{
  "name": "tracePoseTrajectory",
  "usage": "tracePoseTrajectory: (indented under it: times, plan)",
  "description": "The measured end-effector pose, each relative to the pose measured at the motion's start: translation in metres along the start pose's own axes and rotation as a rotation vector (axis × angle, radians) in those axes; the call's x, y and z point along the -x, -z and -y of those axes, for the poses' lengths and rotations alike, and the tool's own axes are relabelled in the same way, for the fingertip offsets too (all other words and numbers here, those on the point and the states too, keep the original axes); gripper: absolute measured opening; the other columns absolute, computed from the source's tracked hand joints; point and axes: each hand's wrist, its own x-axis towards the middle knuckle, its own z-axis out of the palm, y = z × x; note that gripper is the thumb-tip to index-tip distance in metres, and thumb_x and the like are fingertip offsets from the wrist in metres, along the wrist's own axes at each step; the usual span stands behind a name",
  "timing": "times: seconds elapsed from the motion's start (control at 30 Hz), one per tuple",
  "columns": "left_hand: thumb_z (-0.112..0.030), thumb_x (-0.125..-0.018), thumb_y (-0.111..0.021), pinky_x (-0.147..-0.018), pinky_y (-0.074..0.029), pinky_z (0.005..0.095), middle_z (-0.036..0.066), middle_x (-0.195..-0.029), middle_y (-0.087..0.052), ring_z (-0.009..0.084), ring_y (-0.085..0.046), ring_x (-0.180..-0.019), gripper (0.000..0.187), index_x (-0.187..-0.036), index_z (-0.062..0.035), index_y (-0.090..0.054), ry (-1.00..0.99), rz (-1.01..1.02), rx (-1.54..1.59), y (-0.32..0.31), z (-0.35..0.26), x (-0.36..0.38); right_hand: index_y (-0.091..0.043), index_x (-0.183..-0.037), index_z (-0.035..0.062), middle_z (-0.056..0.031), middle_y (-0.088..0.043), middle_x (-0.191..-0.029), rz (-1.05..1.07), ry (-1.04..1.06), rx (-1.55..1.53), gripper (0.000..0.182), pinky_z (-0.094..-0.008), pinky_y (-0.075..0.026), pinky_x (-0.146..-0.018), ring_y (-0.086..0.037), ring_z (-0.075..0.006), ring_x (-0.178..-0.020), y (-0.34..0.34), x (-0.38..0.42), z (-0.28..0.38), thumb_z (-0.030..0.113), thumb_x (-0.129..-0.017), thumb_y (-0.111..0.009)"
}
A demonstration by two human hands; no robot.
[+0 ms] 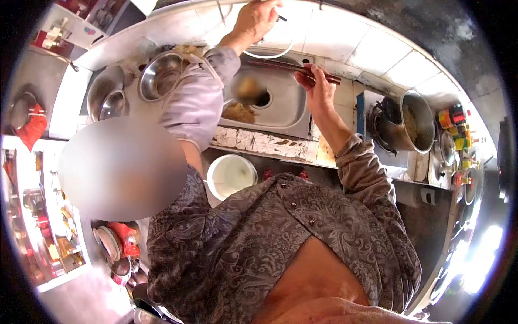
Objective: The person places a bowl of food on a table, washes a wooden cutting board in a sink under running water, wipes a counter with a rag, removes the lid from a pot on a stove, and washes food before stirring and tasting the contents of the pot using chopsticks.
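My right hand (318,89) is closed around dark chopsticks (278,66), which reach left across the back of the metal sink (294,110). Up at the tiled wall, my left hand (258,22) has its fingers curled close by a small dark piece and a thin pipe; what it grips I cannot make out. A white hose (270,56) loops below that hand. In the sink lie a brown clump (238,113) and a blurred tan lump (249,89) beside the drain.
Metal bowls (162,75) stand left of the sink. On the right a deep pot (415,121) sits by the stove (380,127), with bottles (458,116) beyond. A white bucket (232,177) is below the counter edge. A blurred oval covers part of the left.
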Motion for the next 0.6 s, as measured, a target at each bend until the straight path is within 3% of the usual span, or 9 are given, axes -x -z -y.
tracePoseTrajectory:
  times: [0.03, 0.07, 0.13, 0.2, 0.27, 0.33, 0.43, 0.57, 0.6]
  plan:
    - [-0.008, -0.08, -0.059, -0.073, -0.049, 0.0421, 0.016, -0.096, -0.064, 0.0358, -0.06, -0.084, 0.035, -0.114, -0.0054, -0.055, 0.007, -0.026, 0.029, 0.0, 0.0, 0.001, -0.059, -0.098, -0.0058, -0.0161, -0.065, -0.086, 0.013, -0.003, 0.003, 0.021, -0.0321, -0.058, -0.07, -0.067, -0.0248, -0.074, -0.004, -0.001, -0.002, 0.013, -0.092, -0.052]
    - [-0.013, -0.079, -0.064, -0.075, -0.05, 0.0418, 0.02, -0.103, -0.063, 0.0303, -0.063, -0.087, 0.048, -0.125, -0.0089, -0.052, 0.252, 0.152, 0.184, 0.023, -0.025, -0.014, -0.06, -0.098, -0.0058, -0.016, -0.065, -0.085, 0.023, 0.002, -0.002, 0.021, -0.0317, -0.057, -0.069, -0.067, -0.0246, -0.074, -0.008, -0.004, -0.004, 0.013, -0.092, -0.052]
    - [-0.028, -0.093, -0.055, -0.091, -0.05, 0.0343, 0.005, -0.123, -0.058, 0.0199, -0.06, -0.102, 0.043, -0.133, -0.0164, -0.045, 0.455, -0.107, 0.319, 0.028, -0.03, 0.023, -0.061, -0.097, -0.0054, -0.0151, -0.065, -0.085, 0.044, 0.011, 0.003, 0.022, -0.031, -0.057, -0.069, -0.067, -0.0237, -0.073, -0.012, -0.008, -0.009, 0.014, -0.091, -0.054]
    - [-0.03, -0.091, -0.058, -0.073, -0.053, 0.0279, 0.008, -0.097, -0.061, 0.011, -0.059, -0.081, 0.04, -0.12, -0.0041, -0.046, 0.923, -0.436, 0.595, 0.029, -0.042, 0.093, -0.062, -0.097, -0.0046, -0.0138, -0.066, -0.085, 0.059, 0.022, 0.03, 0.022, -0.0303, -0.057, -0.068, -0.066, -0.0223, -0.072, -0.012, -0.011, -0.017, 0.015, -0.091, -0.055]
    - [-0.029, -0.092, -0.058, -0.047, -0.04, 0.0238, 0.001, -0.063, -0.054, 0.0084, -0.047, -0.052, 0.022, -0.085, -0.0081, -0.057, 1.497, -0.189, 0.819, 0.016, -0.084, 0.127, -0.063, -0.095, -0.0026, -0.0116, -0.065, -0.087, 0.057, 0.042, 0.022, 0.02, -0.0331, -0.057, -0.066, -0.065, -0.0202, -0.073, -0.017, -0.009, -0.025, 0.016, -0.09, -0.058]
    - [-0.03, -0.093, -0.057, -0.048, -0.042, 0.023, 0.002, -0.066, -0.059, 0.0108, -0.054, -0.055, 0.024, -0.089, -0.0062, -0.061, 1.418, -0.395, 1.918, -0.052, -0.061, 0.19, -0.064, -0.094, -0.0011, -0.0088, -0.065, -0.089, 0.055, 0.1, 0.051, 0.019, -0.0327, -0.056, -0.063, -0.062, -0.017, -0.074, -0.019, 0.001, -0.033, 0.016, -0.09, -0.06]
    - [-0.025, -0.096, -0.054, -0.053, -0.04, 0.0213, 0.0, -0.065, -0.053, 0.01, -0.048, -0.056, 0.024, -0.083, -0.0056, -0.058, 1.26, -0.599, 1.625, -0.061, -0.097, 0.142, -0.066, -0.093, -0.0012, -0.0074, -0.065, -0.089, 0.061, 0.043, 0.042, 0.018, -0.0306, -0.054, -0.062, -0.062, -0.016, -0.074, -0.018, 0.02, -0.031, 0.015, -0.09, -0.06]
    - [-0.026, -0.095, -0.053, -0.05, -0.035, 0.0234, 0.0, -0.06, -0.044, 0.0108, -0.041, -0.053, 0.027, -0.078, -0.0065, -0.052, 1.468, -0.86, 1.48, -0.072, -0.092, 0.129, -0.066, -0.094, -0.0006, -0.0074, -0.064, -0.08, 0.035, 0.208, 0.197, 0.019, -0.0298, -0.053, -0.06, -0.062, -0.0162, -0.064, -0.008, 0.028, -0.01, 0.016, -0.091, -0.058]
    - [-0.027, -0.096, -0.05, -0.048, -0.034, 0.0249, 0.001, -0.062, -0.044, 0.0112, -0.04, -0.052, 0.027, -0.08, -0.0057, -0.053, 1.486, -0.792, 1.439, -0.076, -0.083, 0.135, -0.066, -0.094, -0.0014, -0.0078, -0.065, -0.079, 0.059, 0.219, 0.16, 0.02, -0.0294, -0.053, -0.058, -0.062, -0.0159, -0.06, -0.003, 0.036, -0.003, 0.017, -0.092, -0.058]
